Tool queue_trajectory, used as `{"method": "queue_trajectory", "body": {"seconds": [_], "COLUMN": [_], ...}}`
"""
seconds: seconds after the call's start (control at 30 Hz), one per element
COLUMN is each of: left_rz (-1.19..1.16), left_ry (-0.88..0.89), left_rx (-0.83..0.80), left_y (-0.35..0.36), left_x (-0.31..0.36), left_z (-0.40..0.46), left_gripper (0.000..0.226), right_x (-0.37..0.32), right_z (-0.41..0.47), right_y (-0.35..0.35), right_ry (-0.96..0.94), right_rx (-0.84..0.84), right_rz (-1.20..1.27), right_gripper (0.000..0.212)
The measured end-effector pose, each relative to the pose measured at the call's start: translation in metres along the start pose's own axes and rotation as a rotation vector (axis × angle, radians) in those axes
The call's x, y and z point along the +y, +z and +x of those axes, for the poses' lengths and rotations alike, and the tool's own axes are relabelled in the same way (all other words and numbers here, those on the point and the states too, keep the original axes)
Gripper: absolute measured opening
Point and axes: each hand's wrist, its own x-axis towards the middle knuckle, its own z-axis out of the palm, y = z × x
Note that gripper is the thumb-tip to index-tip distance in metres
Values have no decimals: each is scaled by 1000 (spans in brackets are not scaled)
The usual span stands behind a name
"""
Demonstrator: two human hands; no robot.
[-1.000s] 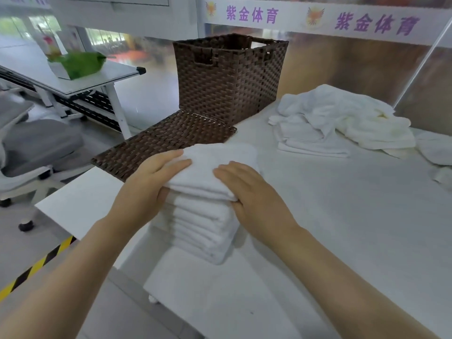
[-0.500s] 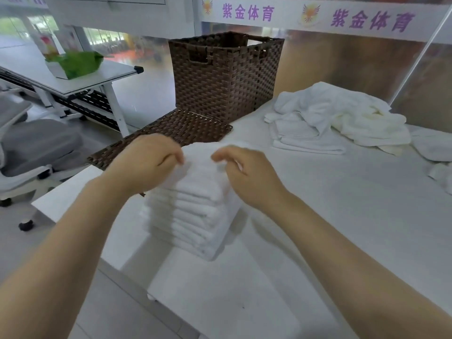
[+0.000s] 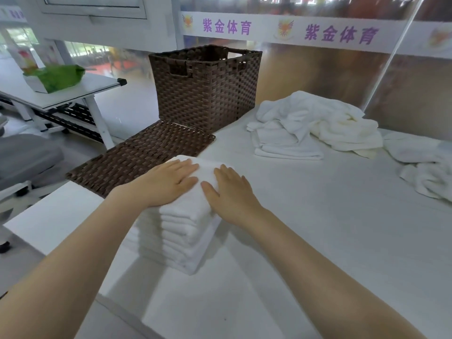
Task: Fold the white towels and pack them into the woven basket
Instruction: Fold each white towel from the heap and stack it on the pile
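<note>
My left hand (image 3: pixel 168 183) and right hand (image 3: pixel 231 192) lie flat on the folded towel stack (image 3: pixel 186 231) at the bench's (image 3: pixel 318 241) near edge, grip wide, holding nothing, squaring it for lifting. The woven basket (image 3: pixel 208 91) waits at twelve o'clock, unfolded towels (image 3: pixel 315 126) at two.
</note>
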Motion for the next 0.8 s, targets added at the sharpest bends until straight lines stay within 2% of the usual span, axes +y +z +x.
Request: {"method": "queue_trajectory", "body": {"seconds": [0.1, 0.17, 0.27, 0.33, 0.53, 0.63, 0.8], "left_rz": [186, 338, 280, 183, 104, 8, -63], "left_ry": [-55, -40, 44, 117, 218, 201, 178], "left_rx": [-89, -47, 90, 110, 12, -47, -28], "left_y": [-19, -32, -36, -33, 16, 53, 109], "left_x": [7, 26, 69, 105, 188, 213, 233], "left_z": [11, 19, 32, 41, 83, 100, 111], "left_gripper": [47, 33, 42, 47, 48, 47, 46], "right_x": [27, 54, 97, 125, 209, 248, 305], "right_z": [-11, -21, -37, -47, -77, -92, -112], "right_y": [-10, -18, -28, -33, -47, -53, -62], "right_ry": [43, 95, 183, 228, 366, 421, 483], "right_rx": [77, 85, 94, 128, 196, 222, 297], "right_rz": [65, 88, 141, 156, 142, 78, -3], "right_gripper": [58, 58, 60, 60, 53, 50, 46]}}
